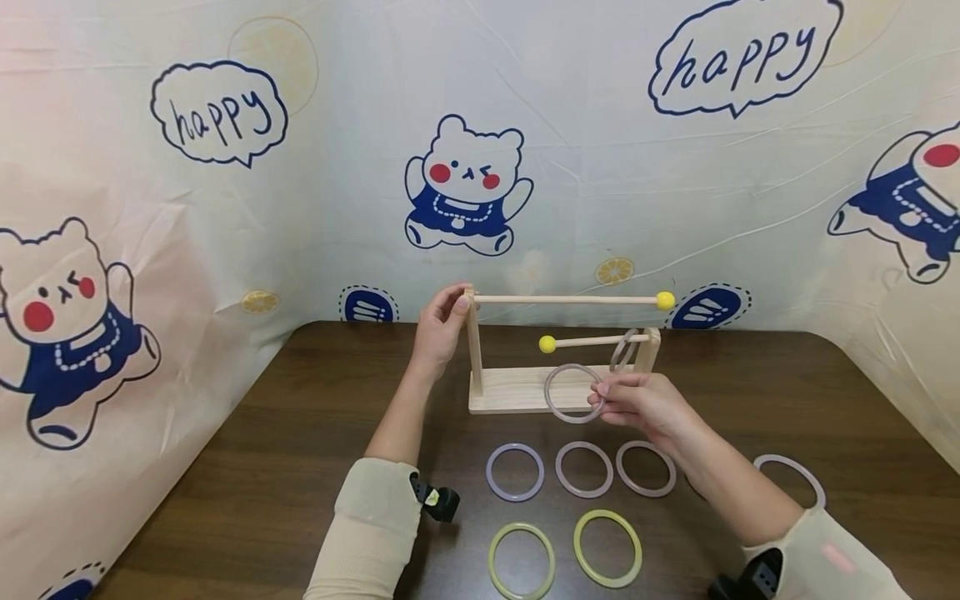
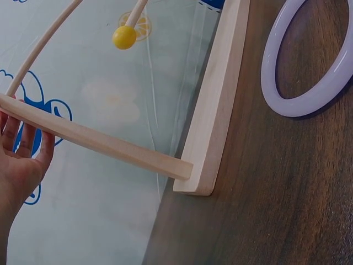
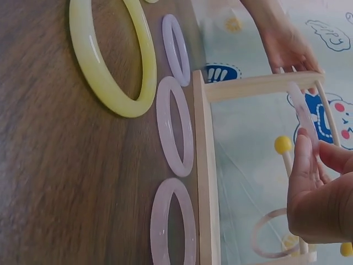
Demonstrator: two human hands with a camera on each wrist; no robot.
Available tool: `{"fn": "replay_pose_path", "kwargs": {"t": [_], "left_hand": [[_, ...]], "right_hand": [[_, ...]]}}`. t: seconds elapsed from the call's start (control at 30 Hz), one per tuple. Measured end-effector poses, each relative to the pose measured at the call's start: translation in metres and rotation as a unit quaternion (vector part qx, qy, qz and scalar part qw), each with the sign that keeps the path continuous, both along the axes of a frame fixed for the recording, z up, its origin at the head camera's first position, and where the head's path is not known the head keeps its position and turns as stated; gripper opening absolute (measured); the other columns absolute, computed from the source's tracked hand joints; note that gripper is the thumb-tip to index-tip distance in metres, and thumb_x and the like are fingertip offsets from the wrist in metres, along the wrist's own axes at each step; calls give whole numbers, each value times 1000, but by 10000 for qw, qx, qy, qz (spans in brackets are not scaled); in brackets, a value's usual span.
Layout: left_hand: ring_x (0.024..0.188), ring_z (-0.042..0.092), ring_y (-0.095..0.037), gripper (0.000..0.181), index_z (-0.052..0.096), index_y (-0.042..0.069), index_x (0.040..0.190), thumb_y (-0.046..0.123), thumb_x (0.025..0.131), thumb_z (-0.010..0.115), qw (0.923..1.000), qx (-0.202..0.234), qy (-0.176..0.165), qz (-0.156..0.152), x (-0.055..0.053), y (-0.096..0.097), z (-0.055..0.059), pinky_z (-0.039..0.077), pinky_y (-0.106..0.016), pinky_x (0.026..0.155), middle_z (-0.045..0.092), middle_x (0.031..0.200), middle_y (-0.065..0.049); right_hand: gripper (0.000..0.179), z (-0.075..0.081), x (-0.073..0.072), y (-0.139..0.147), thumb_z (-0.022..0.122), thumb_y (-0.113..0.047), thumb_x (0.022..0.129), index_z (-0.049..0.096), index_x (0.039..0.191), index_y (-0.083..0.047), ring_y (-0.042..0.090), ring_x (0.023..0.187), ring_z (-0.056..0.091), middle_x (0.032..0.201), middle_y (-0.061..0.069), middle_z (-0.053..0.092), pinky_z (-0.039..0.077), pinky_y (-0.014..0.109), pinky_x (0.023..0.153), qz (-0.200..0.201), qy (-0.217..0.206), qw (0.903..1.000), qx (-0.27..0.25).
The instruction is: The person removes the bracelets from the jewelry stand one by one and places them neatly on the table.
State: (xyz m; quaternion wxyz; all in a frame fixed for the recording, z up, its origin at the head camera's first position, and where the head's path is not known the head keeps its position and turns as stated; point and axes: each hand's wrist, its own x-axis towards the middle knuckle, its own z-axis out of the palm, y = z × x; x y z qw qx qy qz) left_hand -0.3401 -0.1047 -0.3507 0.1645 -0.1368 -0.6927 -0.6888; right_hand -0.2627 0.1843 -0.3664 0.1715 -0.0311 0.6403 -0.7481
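Observation:
My left hand (image 1: 441, 327) grips the top of the left post of a wooden stand (image 1: 510, 403), thumb in front and fingers behind. Between the thumb and fingers of my right hand (image 1: 647, 405) is a translucent pale pink bangle (image 1: 548, 398), held upright in front of the stand. The upper rod (image 1: 562, 299) runs right from the left post to a yellow ball. From the shorter right post, a lower rod (image 1: 581, 342) points left and also ends in a yellow ball. Another translucent bangle (image 1: 615, 357) hangs on this lower rod near its post.
On the brown table (image 1: 247, 492), a purple bangle (image 1: 490, 472) and two pale pink bangles lie before the stand. Two yellow-green bangles (image 1: 492, 560) are nearer me. A pale bangle (image 1: 795, 463) at the right is partly hidden by my forearm. A printed cloth hangs behind.

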Motion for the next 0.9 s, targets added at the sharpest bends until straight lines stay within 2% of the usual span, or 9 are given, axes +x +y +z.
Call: {"fn": "replay_pose_path", "kwargs": {"t": [0.3,0.63,0.77,0.9], "left_hand": [[91,59,-14,31,54,-3,120,15,96,50,10000,-26,8,-29,-1,0,0,47,-31,84,57,108,-23],[90,59,-12,29,54,-4,119,12,96,50,9999,1,126,-64,-1,1,-1,47,-27,81,57,108,-23],[94,60,-19,29,54,-3,120,14,96,50,9999,-8,77,-80,0,1,-1,47,-29,83,56,110,-25],[98,59,-24,31,54,-3,120,16,96,50,10000,-40,-5,-53,1,0,0,47,-33,85,57,109,-23]], "right_hand": [[14,-2,7,14,56,-2,90,69,86,-6,10,70,65,78,4,69,52,22,66,131,-147,9998,-37],[15,-2,13,30,55,-1,90,69,87,-6,12,72,66,79,5,69,52,23,67,178,-224,9996,5],[13,-2,16,37,57,-2,90,69,88,-5,12,73,66,80,5,69,52,24,67,170,-246,9995,18],[12,-4,19,42,57,-3,90,69,89,-5,12,73,66,81,5,69,52,24,68,171,-277,9995,-7]]}}
